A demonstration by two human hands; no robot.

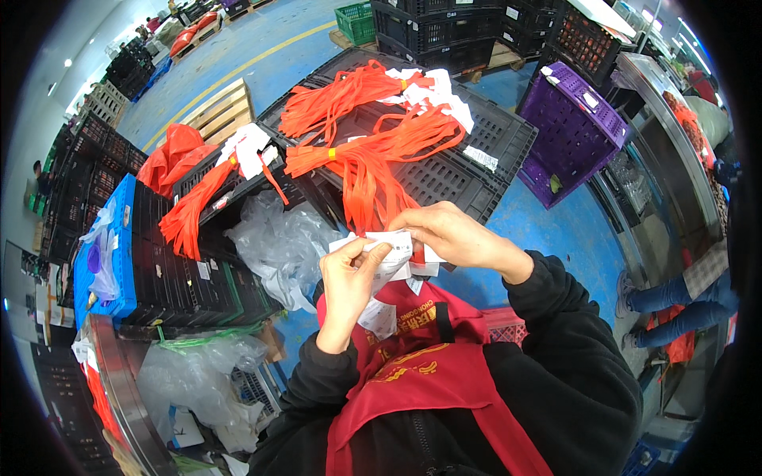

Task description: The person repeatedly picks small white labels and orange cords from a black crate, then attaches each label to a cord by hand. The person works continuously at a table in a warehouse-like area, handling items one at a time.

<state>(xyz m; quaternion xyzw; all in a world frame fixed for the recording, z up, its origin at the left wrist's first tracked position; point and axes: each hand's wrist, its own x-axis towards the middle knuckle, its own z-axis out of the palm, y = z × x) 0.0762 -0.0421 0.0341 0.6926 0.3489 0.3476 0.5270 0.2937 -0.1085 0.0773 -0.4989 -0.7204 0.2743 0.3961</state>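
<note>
My left hand (349, 287) pinches white printed paper labels (385, 259) in front of my red apron (421, 381). My right hand (464, 238) is closed at their upper right corner, its fingertips beside orange straps (381, 202) that hang behind the labels. Those straps belong to a banded bundle (369, 159) lying on a black crate (460, 182). A second tagged orange bundle (333, 99) lies farther back, and a third (190, 214) drapes over a crate at the left. Whether my right fingers also grip a strap is hidden.
Crumpled plastic (278, 246) is left of my hands. Stacked crates with a blue top one (111, 246) stand farther left, a wooden pallet (218, 115) behind, a purple crate (567, 131) at right. A steel counter (675, 159) runs rightward, where another person's legs (671, 313) show.
</note>
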